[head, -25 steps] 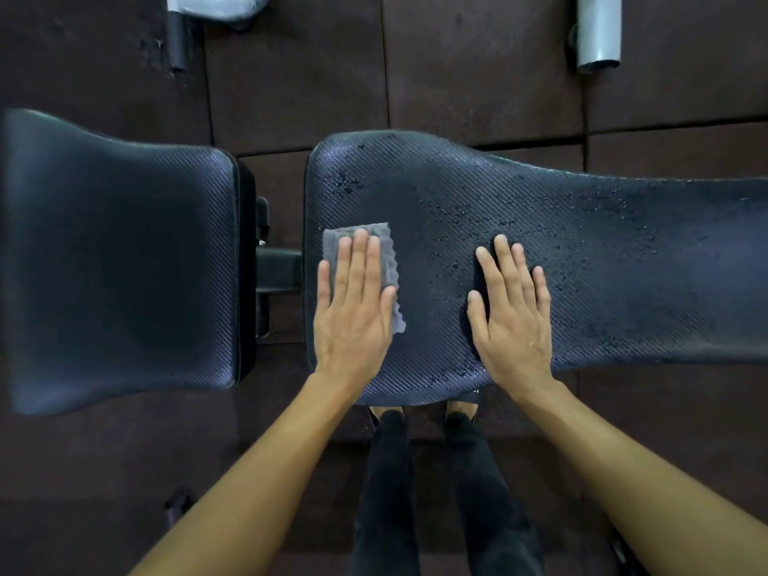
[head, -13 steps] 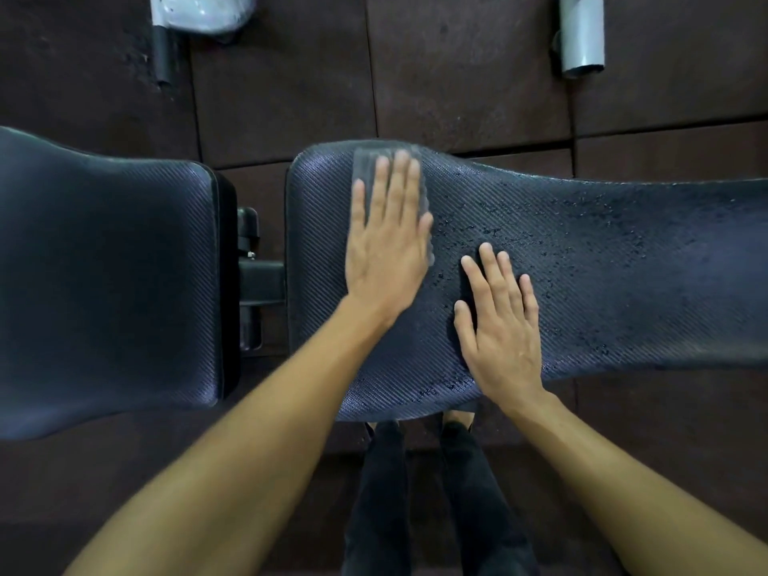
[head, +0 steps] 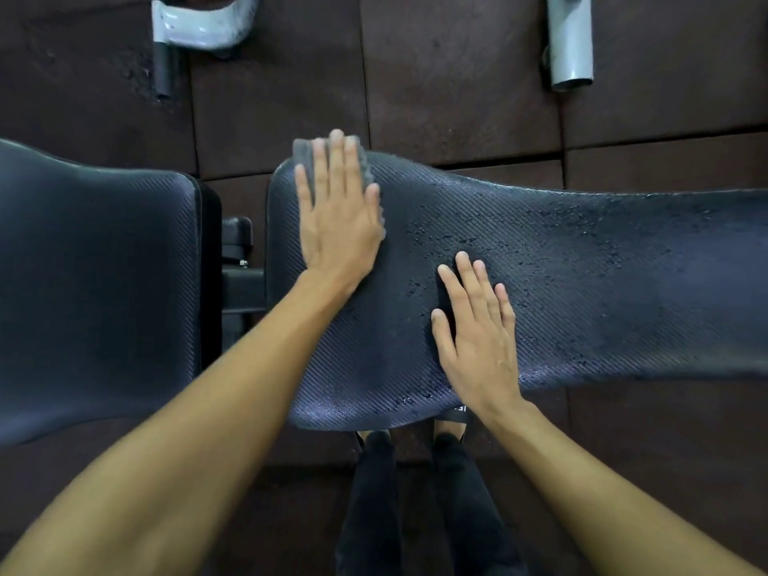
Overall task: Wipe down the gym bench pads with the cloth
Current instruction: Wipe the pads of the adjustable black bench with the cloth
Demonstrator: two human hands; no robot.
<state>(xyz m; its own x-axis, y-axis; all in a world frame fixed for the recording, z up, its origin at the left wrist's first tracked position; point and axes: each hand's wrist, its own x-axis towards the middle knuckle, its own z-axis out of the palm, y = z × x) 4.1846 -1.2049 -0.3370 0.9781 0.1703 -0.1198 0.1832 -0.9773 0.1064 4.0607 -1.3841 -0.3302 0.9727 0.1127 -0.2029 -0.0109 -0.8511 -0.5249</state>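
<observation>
Floor (head: 457,76): dark rubber tiles with visible seams, running under the whole bench.

Long bench pad (head: 623,284): black, ribbed texture, running from centre frame to the right edge of view. Its left end is rounded and wider than the rest.

Seat pad (head: 95,284): same black ribbed covering, to the left of the long pad and apart from it. A black frame bracket (head: 239,280) shows in the gap between the two.

Person's legs (head: 415,513): dark trousers, standing at the near edge of the long pad, close to its left end.

Frame tubes: a grey bent tube (head: 199,33) on the floor beyond the seat pad and a grey straight tube (head: 569,39) beyond the long pad, both clear of the pads.

Left hand (head: 338,218): flat, palm down, fingers straight and close together, pressing the cloth against the long pad at its far left corner. The fingertips reach the far edge.

Right hand (head: 478,338): flat, palm down, fingers straight and slightly spread, resting bare on the long pad nearer its near edge, apart from the left hand and holding nothing.

Cloth (head: 305,153): grey, mostly covered by the left hand; its upper part overhangs the far edge and a wavy edge shows along the hand's right side.

Droplets (head: 440,239): scattered wet specks on the long pad, between the hands and on towards its right end.
</observation>
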